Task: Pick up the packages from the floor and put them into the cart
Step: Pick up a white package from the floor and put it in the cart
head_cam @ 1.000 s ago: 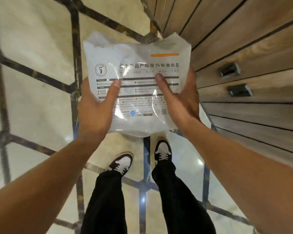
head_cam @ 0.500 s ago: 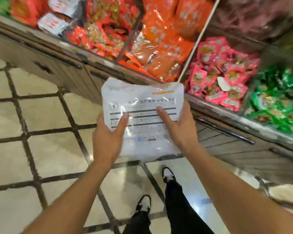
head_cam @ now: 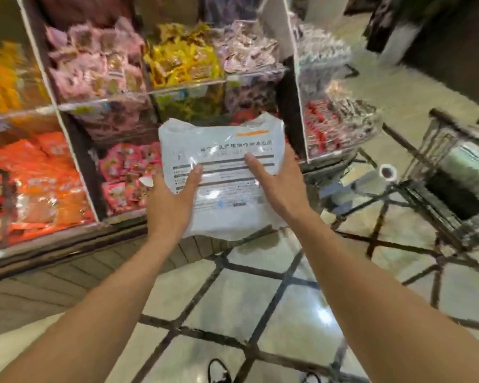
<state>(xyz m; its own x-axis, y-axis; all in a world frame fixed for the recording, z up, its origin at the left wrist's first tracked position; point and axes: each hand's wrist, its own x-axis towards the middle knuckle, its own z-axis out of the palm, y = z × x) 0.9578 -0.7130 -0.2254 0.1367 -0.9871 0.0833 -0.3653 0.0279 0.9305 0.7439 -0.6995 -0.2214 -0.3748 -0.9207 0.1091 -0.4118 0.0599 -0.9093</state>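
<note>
I hold a white plastic package [head_cam: 227, 161] with printed text and an orange stripe up in front of me at chest height. My left hand [head_cam: 170, 203] grips its lower left side, thumb on the front. My right hand [head_cam: 277, 186] grips its right side, thumb on the front too. A dark wire shopping cart [head_cam: 454, 194] stands on the floor to the right, apart from the package, with pale wrapped packages inside it. The frame is blurred by motion.
A snack display [head_cam: 122, 111] with clear bins of orange, pink and yellow packets fills the left and centre, on a wooden base. Pale tiled floor [head_cam: 260, 299] with dark seams spreads below. A roll [head_cam: 382, 172] lies near the cart's front.
My view has swung up from the floor and rightward along the snack display, and the cart has come into sight at right. Both hands keep the same grip on the package.
</note>
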